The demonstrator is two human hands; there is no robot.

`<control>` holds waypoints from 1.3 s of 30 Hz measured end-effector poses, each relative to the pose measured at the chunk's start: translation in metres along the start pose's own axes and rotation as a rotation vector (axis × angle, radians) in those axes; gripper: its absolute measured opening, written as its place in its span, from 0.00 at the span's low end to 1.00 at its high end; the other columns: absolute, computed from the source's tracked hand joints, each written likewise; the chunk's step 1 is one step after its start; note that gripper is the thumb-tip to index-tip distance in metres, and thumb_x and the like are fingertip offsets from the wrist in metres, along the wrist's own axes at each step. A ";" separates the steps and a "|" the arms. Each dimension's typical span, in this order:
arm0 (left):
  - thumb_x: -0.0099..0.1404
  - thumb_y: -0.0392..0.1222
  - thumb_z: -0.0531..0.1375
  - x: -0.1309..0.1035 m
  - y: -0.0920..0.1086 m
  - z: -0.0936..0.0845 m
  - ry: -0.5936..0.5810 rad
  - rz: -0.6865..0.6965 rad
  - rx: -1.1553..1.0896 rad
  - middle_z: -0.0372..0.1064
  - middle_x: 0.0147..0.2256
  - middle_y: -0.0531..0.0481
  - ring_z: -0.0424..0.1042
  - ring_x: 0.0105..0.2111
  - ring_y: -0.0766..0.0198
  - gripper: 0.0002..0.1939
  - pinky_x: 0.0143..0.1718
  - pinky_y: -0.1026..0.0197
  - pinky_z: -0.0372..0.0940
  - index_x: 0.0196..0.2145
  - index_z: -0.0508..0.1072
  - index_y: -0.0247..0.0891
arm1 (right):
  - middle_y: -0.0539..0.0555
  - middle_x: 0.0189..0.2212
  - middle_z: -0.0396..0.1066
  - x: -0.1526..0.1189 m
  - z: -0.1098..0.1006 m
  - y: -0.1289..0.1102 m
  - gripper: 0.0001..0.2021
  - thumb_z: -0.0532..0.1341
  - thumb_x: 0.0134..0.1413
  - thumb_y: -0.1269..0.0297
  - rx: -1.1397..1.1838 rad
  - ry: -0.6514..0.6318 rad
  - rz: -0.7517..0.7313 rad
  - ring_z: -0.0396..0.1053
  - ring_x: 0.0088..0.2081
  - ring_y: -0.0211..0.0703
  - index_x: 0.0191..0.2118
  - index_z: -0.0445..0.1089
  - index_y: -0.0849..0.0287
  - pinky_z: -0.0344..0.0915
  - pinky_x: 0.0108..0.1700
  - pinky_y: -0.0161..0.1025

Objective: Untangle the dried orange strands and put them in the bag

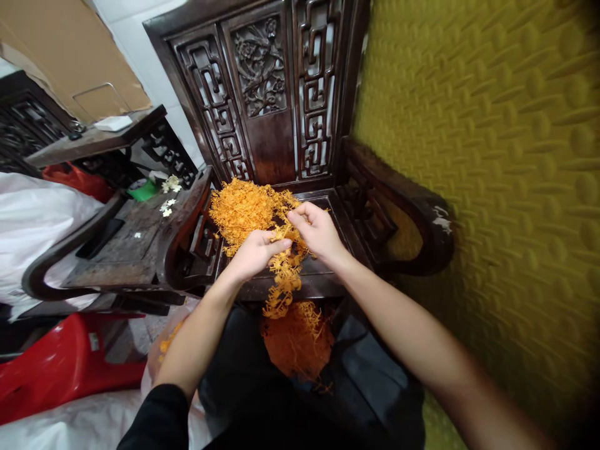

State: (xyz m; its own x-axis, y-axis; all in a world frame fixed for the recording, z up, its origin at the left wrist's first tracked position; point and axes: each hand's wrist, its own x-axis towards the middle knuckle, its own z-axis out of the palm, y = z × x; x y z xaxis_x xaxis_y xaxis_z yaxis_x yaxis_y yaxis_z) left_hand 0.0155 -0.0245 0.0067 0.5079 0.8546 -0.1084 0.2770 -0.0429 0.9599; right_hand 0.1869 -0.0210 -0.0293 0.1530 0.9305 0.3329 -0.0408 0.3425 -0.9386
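A heap of small orange plastic-looking pieces (pixel 244 212) lies on the seat of a dark carved wooden chair (pixel 269 140). Just right of the heap, my left hand (pixel 257 251) is closed on a strand of joined orange pieces (pixel 285 281), which hangs down over the seat's front edge. My right hand (pixel 315 230) is pinched at the upper part of the same strand, a little higher and to the right. The exact piece between its fingertips is too small to make out. Below the seat, between my legs, more orange pieces lie in an orange container (pixel 300 344).
A second wooden chair (pixel 122 250) at the left carries a green tape roll (pixel 143 189) and small white pieces (pixel 167 206). Curved armrests flank the seat. A red plastic stool (pixel 70 369) and white sacks (pixel 37 225) are at the left. A textured yellow surface (pixel 492 156) rises at the right.
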 end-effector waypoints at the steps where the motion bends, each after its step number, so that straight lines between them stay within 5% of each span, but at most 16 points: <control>1: 0.59 0.58 0.67 -0.001 0.002 0.001 -0.021 -0.020 0.013 0.49 0.15 0.60 0.46 0.16 0.74 0.25 0.19 0.64 0.40 0.20 0.65 0.36 | 0.43 0.19 0.54 0.004 -0.003 0.001 0.19 0.66 0.57 0.47 0.107 0.055 0.044 0.49 0.21 0.32 0.29 0.64 0.57 0.47 0.22 0.33; 5: 0.61 0.57 0.65 -0.003 0.005 0.000 -0.171 -0.109 0.090 0.52 0.14 0.59 0.47 0.15 0.73 0.21 0.19 0.64 0.40 0.25 0.74 0.34 | 0.42 0.20 0.54 0.024 -0.028 0.001 0.19 0.66 0.59 0.52 0.613 0.232 0.302 0.43 0.18 0.29 0.30 0.56 0.55 0.40 0.17 0.28; 9: 0.63 0.58 0.63 0.002 0.001 -0.002 -0.206 -0.125 0.147 0.52 0.15 0.59 0.47 0.15 0.73 0.21 0.19 0.64 0.41 0.26 0.75 0.34 | 0.49 0.30 0.69 0.025 -0.038 -0.005 0.11 0.66 0.58 0.61 0.708 0.037 0.477 0.49 0.19 0.27 0.33 0.63 0.59 0.42 0.16 0.26; 14: 0.63 0.61 0.62 0.006 0.000 -0.002 -0.275 -0.140 0.233 0.50 0.14 0.60 0.47 0.15 0.73 0.24 0.19 0.63 0.41 0.26 0.73 0.35 | 0.44 0.21 0.59 0.005 -0.026 -0.010 0.13 0.66 0.57 0.53 0.298 -0.200 0.169 0.49 0.19 0.29 0.39 0.74 0.58 0.45 0.19 0.29; 18: 0.62 0.59 0.63 0.005 0.003 -0.002 -0.263 -0.136 0.248 0.51 0.15 0.60 0.47 0.15 0.73 0.22 0.19 0.64 0.42 0.27 0.73 0.35 | 0.49 0.24 0.69 -0.007 -0.017 -0.006 0.15 0.70 0.52 0.53 -0.179 -0.419 -0.062 0.61 0.26 0.34 0.28 0.73 0.60 0.57 0.27 0.33; 21: 0.61 0.59 0.64 0.005 0.003 -0.004 -0.212 -0.140 0.206 0.51 0.15 0.60 0.47 0.15 0.73 0.22 0.19 0.64 0.41 0.28 0.75 0.34 | 0.48 0.22 0.64 -0.003 -0.016 -0.001 0.19 0.67 0.56 0.49 -0.124 -0.165 -0.096 0.58 0.24 0.33 0.25 0.67 0.59 0.54 0.25 0.33; 24: 0.59 0.60 0.66 0.006 -0.002 -0.005 -0.224 -0.162 0.180 0.54 0.14 0.58 0.49 0.15 0.73 0.23 0.18 0.65 0.42 0.27 0.76 0.33 | 0.43 0.21 0.58 0.012 -0.026 0.000 0.21 0.63 0.57 0.44 0.267 0.209 -0.001 0.50 0.18 0.30 0.29 0.59 0.55 0.47 0.19 0.30; 26: 0.60 0.61 0.65 0.010 -0.008 -0.005 -0.156 -0.153 0.089 0.56 0.14 0.58 0.51 0.14 0.73 0.24 0.17 0.66 0.44 0.28 0.76 0.33 | 0.43 0.23 0.62 0.020 -0.033 0.000 0.19 0.63 0.57 0.47 0.460 0.296 0.130 0.50 0.17 0.29 0.31 0.56 0.54 0.44 0.16 0.29; 30: 0.58 0.58 0.68 0.024 -0.018 -0.007 0.130 -0.046 -0.233 0.68 0.22 0.54 0.61 0.17 0.71 0.22 0.19 0.66 0.59 0.34 0.77 0.32 | 0.49 0.27 0.71 0.017 -0.026 0.002 0.12 0.67 0.50 0.59 0.477 0.107 0.383 0.59 0.17 0.29 0.34 0.64 0.58 0.46 0.14 0.28; 34: 0.54 0.50 0.72 0.033 -0.021 -0.010 0.284 0.055 -0.403 0.72 0.28 0.51 0.70 0.23 0.69 0.20 0.24 0.65 0.66 0.36 0.76 0.32 | 0.46 0.25 0.67 0.004 -0.005 0.005 0.15 0.64 0.50 0.66 0.443 -0.058 0.386 0.60 0.17 0.30 0.45 0.72 0.60 0.50 0.14 0.29; 37: 0.54 0.48 0.73 0.035 -0.023 -0.011 0.353 0.101 -0.424 0.73 0.28 0.51 0.71 0.24 0.68 0.19 0.25 0.66 0.66 0.36 0.75 0.32 | 0.49 0.26 0.68 -0.001 0.003 0.007 0.11 0.62 0.51 0.65 0.327 -0.080 0.383 0.65 0.19 0.34 0.41 0.73 0.61 0.57 0.15 0.32; 39: 0.54 0.48 0.73 0.035 -0.023 -0.009 0.355 0.114 -0.413 0.73 0.28 0.51 0.71 0.24 0.68 0.19 0.26 0.65 0.67 0.36 0.75 0.33 | 0.46 0.21 0.62 -0.002 0.006 0.008 0.09 0.61 0.56 0.59 0.263 -0.071 0.376 0.59 0.17 0.33 0.38 0.73 0.59 0.52 0.14 0.32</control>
State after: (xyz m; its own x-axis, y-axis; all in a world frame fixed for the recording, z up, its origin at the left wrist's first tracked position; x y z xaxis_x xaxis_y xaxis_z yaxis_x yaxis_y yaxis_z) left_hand 0.0197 0.0108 -0.0174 0.1898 0.9814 0.0277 -0.1428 -0.0003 0.9898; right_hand 0.1802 -0.0197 -0.0370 0.0124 0.9999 -0.0119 -0.3309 -0.0071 -0.9436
